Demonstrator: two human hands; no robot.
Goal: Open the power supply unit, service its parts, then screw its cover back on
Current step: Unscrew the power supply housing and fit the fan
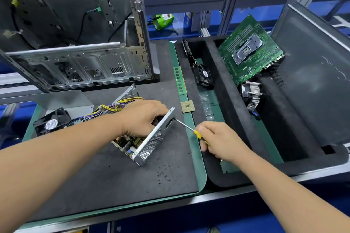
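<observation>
Right hand (219, 141): fingers curled round yellow screwdriver (191, 129), tip at power supply unit (149, 138) end panel. Left hand (142, 117) grips the unit's open top.

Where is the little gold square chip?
In the head view, the gold CPU chip lies on the green mat's edge, right of centre, just below the green RAM stick and above the screwdriver held in the right hand.
</observation>
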